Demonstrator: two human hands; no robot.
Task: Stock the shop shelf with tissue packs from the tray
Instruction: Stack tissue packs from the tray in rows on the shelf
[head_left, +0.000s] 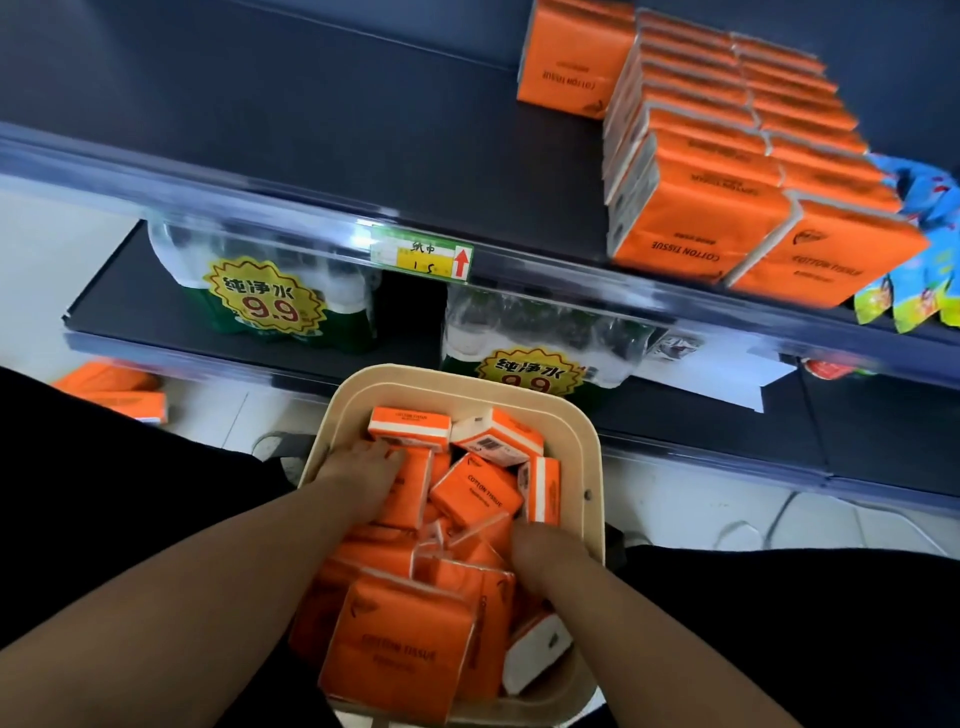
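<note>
A beige tray (589, 467) sits on my lap, filled with several orange tissue packs (475, 491) lying at all angles. My left hand (361, 465) reaches into the tray's far left side, its fingers laid over an orange pack (410, 493). My right hand (545, 551) is dug into the pile at the right, fingertips hidden among the packs. On the dark upper shelf (311, 119), at the right, stand two rows of orange packs (727, 171), with one more pack (571, 57) behind them.
A price label (422, 258) hangs on the shelf's clear front rail. Below it are shrink-wrapped water bottle packs (270, 291) with yellow 9.9 stickers. Colourful snack bags (924, 260) crowd the shelf's right end. More orange packs (119, 395) lie on the floor at left.
</note>
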